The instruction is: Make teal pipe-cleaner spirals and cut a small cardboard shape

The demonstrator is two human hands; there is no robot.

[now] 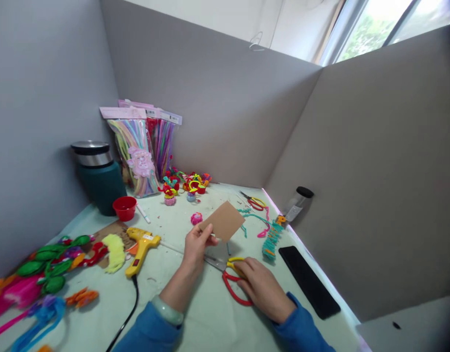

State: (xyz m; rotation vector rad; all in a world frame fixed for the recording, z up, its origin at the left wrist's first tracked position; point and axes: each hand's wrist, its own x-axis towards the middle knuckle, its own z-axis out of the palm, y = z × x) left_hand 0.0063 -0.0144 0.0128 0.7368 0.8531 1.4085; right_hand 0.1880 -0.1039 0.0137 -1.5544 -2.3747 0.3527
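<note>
My left hand (196, 243) pinches a brown cardboard piece (225, 221) and holds it a little above the pale green table (210, 313). My right hand (263, 288) rests on the table with its fingers curled over the handles of red and yellow scissors (230, 276), whose blades point left under the cardboard. Both arms wear blue sleeves, and a pale bangle sits on the left wrist.
A yellow glue gun (141, 249) with a black cord lies left of my hands. Around are a red cup (124, 208), a dark green flask (100, 178), packs of pipe cleaners (140, 154), small pipe-cleaner figures (184, 188), second scissors (254, 201), a black phone (308, 282), grey partition walls.
</note>
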